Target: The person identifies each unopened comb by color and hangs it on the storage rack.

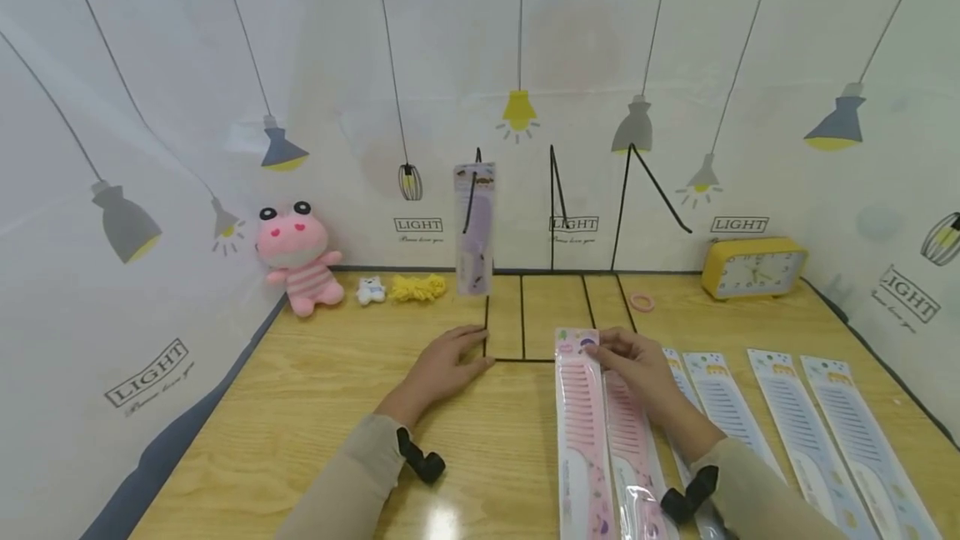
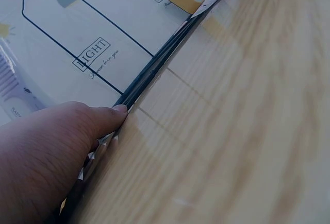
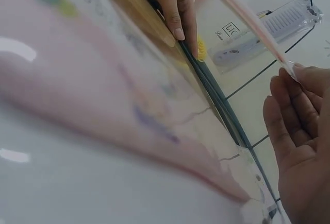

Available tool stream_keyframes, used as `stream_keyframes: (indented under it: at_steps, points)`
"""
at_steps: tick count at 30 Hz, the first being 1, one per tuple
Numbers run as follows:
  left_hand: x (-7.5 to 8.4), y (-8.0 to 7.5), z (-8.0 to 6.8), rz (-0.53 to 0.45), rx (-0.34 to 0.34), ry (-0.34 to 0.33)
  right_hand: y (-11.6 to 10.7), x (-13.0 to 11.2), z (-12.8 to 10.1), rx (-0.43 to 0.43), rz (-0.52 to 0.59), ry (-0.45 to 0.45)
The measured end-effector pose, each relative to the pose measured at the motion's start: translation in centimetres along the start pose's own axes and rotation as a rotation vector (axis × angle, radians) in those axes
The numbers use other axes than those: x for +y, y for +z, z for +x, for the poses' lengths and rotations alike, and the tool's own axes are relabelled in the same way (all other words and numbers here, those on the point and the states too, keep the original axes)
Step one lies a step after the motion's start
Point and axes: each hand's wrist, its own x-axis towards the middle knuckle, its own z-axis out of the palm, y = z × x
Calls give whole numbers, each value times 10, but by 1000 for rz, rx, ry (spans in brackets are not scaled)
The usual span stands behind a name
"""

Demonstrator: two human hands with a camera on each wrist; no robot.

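My left hand [image 1: 448,367] lies flat on the wooden table [image 1: 322,390], its straight fingers [image 2: 105,118] touching the base of a black wire rack [image 1: 553,190]. A purple comb in its packet [image 1: 474,227] hangs from the rack's left hook. My right hand [image 1: 633,367] pinches the top edge of a pink comb packet [image 1: 581,440] between thumb and fingertips [image 3: 294,72]. That packet lies lengthwise on the table, and in the right wrist view the pink comb packet [image 3: 103,105] fills the left side. A second pink comb packet [image 1: 636,461] lies beside it, partly under my right forearm.
Three blue comb packets [image 1: 806,440] lie in a row on the right. Along the back wall sit a pink plush toy [image 1: 296,257], a small white bear [image 1: 370,290], yellow cord [image 1: 417,287], a pink hair tie [image 1: 642,302] and a yellow clock [image 1: 752,267].
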Motion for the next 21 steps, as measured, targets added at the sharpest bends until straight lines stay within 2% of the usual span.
stream_keyframes:
  at_steps: [4, 8, 12, 16, 19, 21]
  points:
    - [1, -1, 1, -1, 7, 4, -1, -14, -1, 10, 0, -35]
    - [2, -2, 1, -6, 4, 15, -5, -43, -6, 10, -8, -104]
    - [2, 0, 1, -10, -7, 8, -8, -78, -11, -8, 55, -231]
    - [0, 1, 0, -10, -1, 7, -8, -111, -14, -68, 180, -379]
    - [1, 1, 0, -12, 5, 9, -6, -125, -11, -114, 234, -481]
    - [1, 0, 1, -10, 6, 10, -5, -131, -8, -101, 216, -532]
